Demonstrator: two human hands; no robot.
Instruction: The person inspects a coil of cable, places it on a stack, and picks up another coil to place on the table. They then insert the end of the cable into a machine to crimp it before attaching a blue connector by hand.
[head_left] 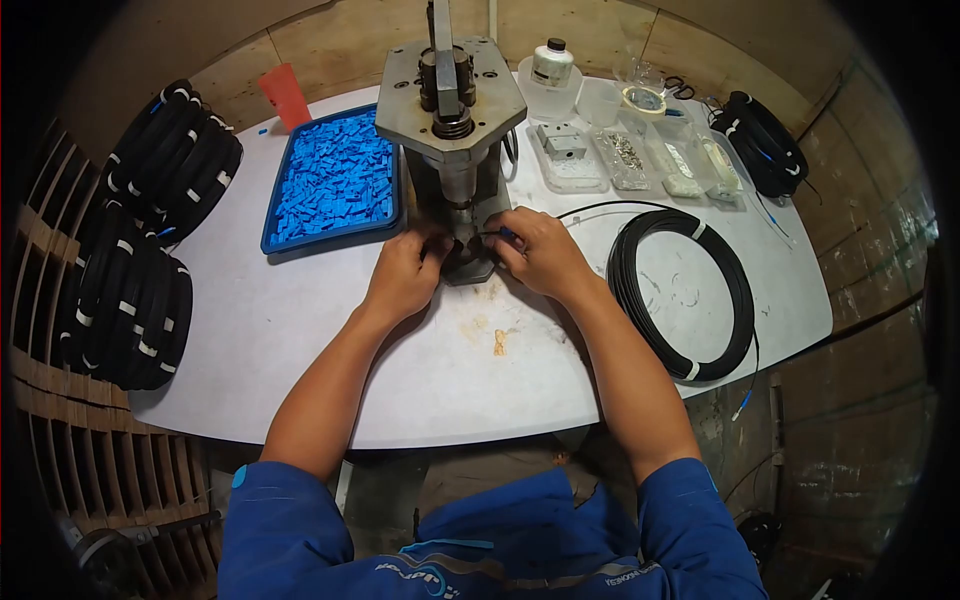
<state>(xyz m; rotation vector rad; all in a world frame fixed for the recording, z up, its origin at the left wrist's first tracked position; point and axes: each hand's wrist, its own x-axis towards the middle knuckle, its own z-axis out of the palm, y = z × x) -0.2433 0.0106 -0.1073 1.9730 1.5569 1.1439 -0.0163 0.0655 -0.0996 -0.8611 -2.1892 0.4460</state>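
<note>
A metal hand press [465, 140] stands at the middle of the table, its ram pointing down at a small base. My right hand [545, 252] is closed in a pinch on the end of a black cable [590, 206], just right of the ram; a bit of blue shows at the fingers. That cable runs back to a large black coil [622, 280] lying flat on the right. My left hand [402, 272] is closed at the left side of the press base. Its fingertips are partly hidden, and I cannot make out what they hold.
A blue tray [270, 240] of small blue pieces sits left of the press, near a red cup [285, 95]. Bundled black coils [130, 300] line the left edge. Behind right are a white bottle [552, 65], plastic containers [628, 160] and another coil [765, 150].
</note>
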